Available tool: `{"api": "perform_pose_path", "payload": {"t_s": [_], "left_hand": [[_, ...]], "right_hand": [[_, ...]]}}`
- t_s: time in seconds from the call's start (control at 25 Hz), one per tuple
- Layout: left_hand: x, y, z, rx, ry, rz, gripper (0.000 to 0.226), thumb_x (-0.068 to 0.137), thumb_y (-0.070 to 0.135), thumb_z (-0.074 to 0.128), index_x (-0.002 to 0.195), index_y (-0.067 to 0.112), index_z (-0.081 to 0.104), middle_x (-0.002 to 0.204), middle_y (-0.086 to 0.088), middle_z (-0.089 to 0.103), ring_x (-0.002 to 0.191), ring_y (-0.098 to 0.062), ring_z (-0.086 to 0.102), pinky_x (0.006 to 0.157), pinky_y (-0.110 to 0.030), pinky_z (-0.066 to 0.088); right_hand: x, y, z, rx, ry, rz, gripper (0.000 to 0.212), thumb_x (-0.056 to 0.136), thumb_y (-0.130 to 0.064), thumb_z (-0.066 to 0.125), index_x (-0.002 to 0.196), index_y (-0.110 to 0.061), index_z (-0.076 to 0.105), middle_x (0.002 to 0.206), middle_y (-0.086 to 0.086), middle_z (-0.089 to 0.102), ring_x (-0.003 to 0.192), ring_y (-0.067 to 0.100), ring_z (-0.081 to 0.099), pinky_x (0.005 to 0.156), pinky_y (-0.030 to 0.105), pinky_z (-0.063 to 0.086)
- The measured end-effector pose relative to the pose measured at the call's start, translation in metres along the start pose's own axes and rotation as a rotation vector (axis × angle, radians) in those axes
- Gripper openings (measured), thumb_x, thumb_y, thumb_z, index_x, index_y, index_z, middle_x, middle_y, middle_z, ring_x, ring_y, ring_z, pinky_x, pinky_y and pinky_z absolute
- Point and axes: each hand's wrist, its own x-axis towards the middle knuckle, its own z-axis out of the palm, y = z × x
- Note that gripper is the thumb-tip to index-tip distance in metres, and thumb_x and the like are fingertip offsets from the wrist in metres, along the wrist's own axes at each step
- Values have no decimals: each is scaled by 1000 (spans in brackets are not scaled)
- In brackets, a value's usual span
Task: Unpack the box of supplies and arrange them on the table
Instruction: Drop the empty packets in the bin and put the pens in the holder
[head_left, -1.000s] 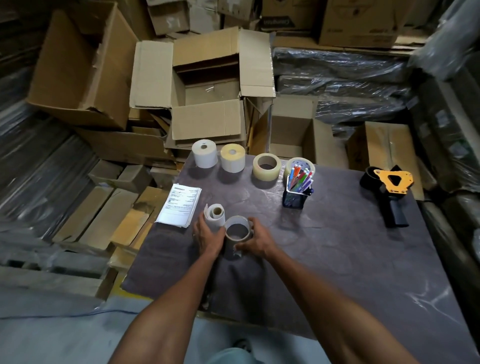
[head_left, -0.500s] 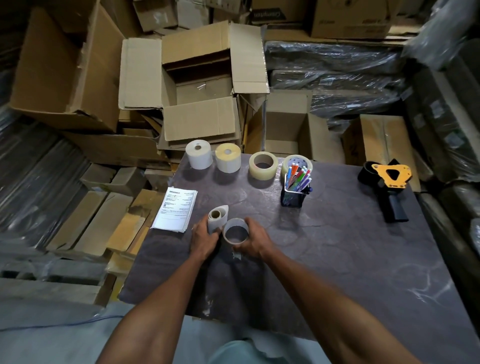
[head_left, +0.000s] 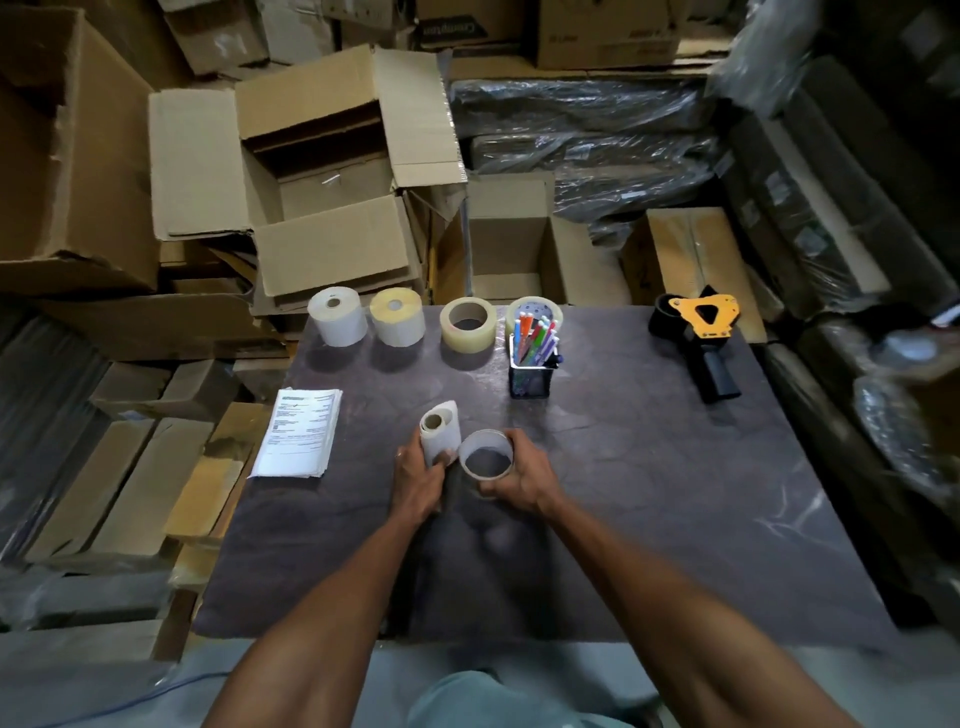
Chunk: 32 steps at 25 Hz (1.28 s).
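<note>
My left hand (head_left: 418, 480) grips a small white paper roll (head_left: 440, 428) held upright above the dark table (head_left: 649, 493). Beside it, my right hand (head_left: 522, 475) holds a thin tape ring (head_left: 487, 453) by its rim. Along the table's far edge stand a white label roll (head_left: 337, 315), a yellowish label roll (head_left: 397, 317), a clear tape roll (head_left: 468, 325) and another tape roll (head_left: 535, 310) behind a mesh pen holder (head_left: 531, 361) full of coloured pens. The open cardboard box (head_left: 332, 208) sits beyond the table.
A stack of printed papers (head_left: 298, 432) lies at the table's left edge. A black and orange tape dispenser (head_left: 701, 338) rests at the far right. Cardboard boxes and plastic-wrapped bundles crowd all around the table.
Both hands with the paper roll and tape ring have held nearly the same spot above the table; the camera view has shifted slightly.
</note>
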Motion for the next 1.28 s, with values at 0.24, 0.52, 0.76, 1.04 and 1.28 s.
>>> {"api": "perform_pose_path", "payload": {"t_s": [0.24,0.52,0.76,1.04,1.28], "left_hand": [[-22,40,59,-45,-63,106,53,90,36,66,136,19,47,128,-10,61,115,-31,59,97,-42,49],[-65,106,162,-27,-267,248,50,90,36,66,134,19,47,129,-8,60,116,-27,58,99,-40,48],[-100,169,268,-17,-391,329,46,88,38,67,129,24,49,122,-4,64,108,-25,61,95,-43,51],[-142,246,414,31,-420,349,50,86,45,63,129,25,48,122,-4,65,107,-25,63,92,-43,53],[-167,294,531,89,-488,296,48,81,50,59,122,26,50,119,-4,65,104,-25,62,90,-45,53]], "right_hand": [[-33,51,-66,46,181,69,81,48,-48,86,120,-25,56,114,-5,67,102,13,63,87,26,51],[-79,127,-161,106,434,229,85,48,-49,90,121,-24,57,113,-6,67,101,12,64,87,27,53],[-103,209,-250,187,596,313,81,46,-51,86,118,-27,57,110,-6,69,100,13,66,89,32,54],[-120,324,-366,401,670,440,72,62,-31,91,123,-19,56,109,-3,65,95,14,62,79,22,46],[-136,426,-422,472,656,666,79,57,-42,91,124,-21,55,114,-1,66,103,19,64,90,33,53]]}}
